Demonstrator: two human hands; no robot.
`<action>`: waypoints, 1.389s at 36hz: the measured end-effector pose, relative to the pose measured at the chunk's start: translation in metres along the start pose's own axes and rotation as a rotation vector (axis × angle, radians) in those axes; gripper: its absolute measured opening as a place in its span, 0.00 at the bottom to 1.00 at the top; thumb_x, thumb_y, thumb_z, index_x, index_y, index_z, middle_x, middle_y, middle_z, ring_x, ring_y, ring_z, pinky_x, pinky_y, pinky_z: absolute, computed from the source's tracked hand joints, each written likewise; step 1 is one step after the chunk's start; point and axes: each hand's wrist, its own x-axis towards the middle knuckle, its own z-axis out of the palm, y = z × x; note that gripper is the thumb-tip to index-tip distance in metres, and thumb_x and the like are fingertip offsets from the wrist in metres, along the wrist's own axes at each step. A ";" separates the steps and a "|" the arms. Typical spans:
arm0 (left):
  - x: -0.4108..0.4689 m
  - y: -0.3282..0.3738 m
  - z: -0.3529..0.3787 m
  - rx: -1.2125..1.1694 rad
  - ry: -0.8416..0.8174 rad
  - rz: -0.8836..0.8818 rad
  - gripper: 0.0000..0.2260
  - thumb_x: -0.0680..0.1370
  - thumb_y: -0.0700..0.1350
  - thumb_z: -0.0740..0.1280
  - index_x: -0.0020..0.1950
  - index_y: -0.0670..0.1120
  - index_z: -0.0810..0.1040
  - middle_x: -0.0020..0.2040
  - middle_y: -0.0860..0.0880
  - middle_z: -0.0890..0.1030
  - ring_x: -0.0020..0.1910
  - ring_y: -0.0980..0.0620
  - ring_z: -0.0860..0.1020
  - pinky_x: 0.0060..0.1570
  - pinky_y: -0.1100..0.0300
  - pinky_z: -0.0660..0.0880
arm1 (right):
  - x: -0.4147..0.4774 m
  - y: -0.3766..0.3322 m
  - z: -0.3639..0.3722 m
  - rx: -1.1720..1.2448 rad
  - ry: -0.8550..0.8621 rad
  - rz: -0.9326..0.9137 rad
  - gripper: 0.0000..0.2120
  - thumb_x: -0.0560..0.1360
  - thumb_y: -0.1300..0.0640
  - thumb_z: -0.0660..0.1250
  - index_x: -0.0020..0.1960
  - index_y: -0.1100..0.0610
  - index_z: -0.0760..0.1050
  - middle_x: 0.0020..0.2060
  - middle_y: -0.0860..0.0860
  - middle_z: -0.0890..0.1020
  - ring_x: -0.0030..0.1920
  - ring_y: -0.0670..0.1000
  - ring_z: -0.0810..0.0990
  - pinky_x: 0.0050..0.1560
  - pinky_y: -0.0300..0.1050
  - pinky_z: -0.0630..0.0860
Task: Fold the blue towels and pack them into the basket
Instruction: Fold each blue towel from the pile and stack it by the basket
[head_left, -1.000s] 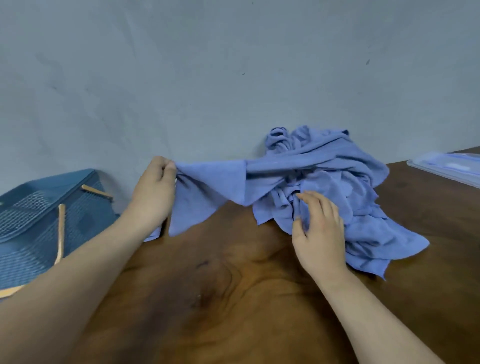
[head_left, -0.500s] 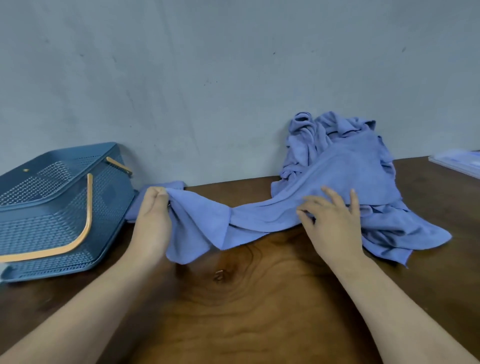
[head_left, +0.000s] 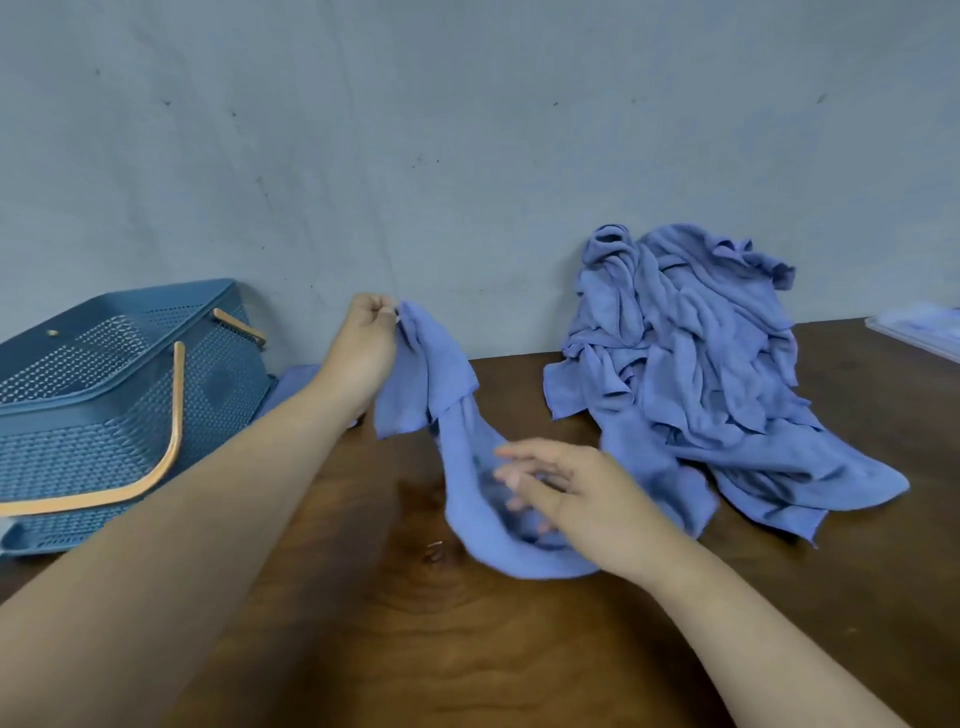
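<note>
Pinching one corner of a single blue towel (head_left: 447, 364), the left hand (head_left: 371, 332) holds it up off the bench (head_left: 467, 649), close to the wall (head_left: 467, 156), fingers curled tight on the cloth. Towel's long axis runs from that raised corner down and to the right, sagging in a loop onto the wood; its low end lies under and around the right hand (head_left: 571, 493). Right hand: fingers fairly straight, spread, blurred; laid on or into the slack, no clear grip visible. Judgement: the step in hand is finding a second corner so the towel can be stretched flat for folding. That corner is not plainly visible; likely somewhere in the bunched low end, so the right hand is much the nearer, and the left need only hold its pinch. Pile of unfolded towels (head_left: 685, 374) sits just right of the right hand, its near edge touching or overlapping the low end, cannot tell which. Risk: catching pile cloth instead. Basket (head_left: 104, 405) at far left, beyond the left forearm, no towel visible inside.
</note>
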 end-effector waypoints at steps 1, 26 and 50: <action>0.004 -0.002 0.000 0.034 -0.037 0.012 0.10 0.88 0.47 0.57 0.63 0.47 0.76 0.55 0.47 0.80 0.50 0.52 0.77 0.53 0.50 0.76 | 0.000 0.000 0.000 0.007 0.008 -0.007 0.14 0.85 0.53 0.67 0.70 0.45 0.79 0.57 0.38 0.86 0.57 0.40 0.84 0.54 0.41 0.82; -0.093 -0.110 0.008 0.502 -0.376 0.174 0.19 0.85 0.58 0.60 0.75 0.58 0.74 0.68 0.61 0.78 0.68 0.58 0.73 0.70 0.54 0.71 | -0.006 -0.005 -0.003 -0.135 -0.082 0.117 0.09 0.82 0.56 0.70 0.55 0.44 0.85 0.45 0.46 0.85 0.40 0.50 0.87 0.41 0.45 0.82; -0.079 -0.113 -0.005 0.604 -0.187 0.203 0.05 0.86 0.53 0.58 0.60 0.55 0.71 0.51 0.60 0.80 0.52 0.50 0.79 0.53 0.51 0.75 | 0.143 0.081 -0.009 -0.994 0.177 0.074 0.22 0.79 0.60 0.61 0.71 0.49 0.76 0.57 0.53 0.82 0.58 0.57 0.75 0.53 0.53 0.76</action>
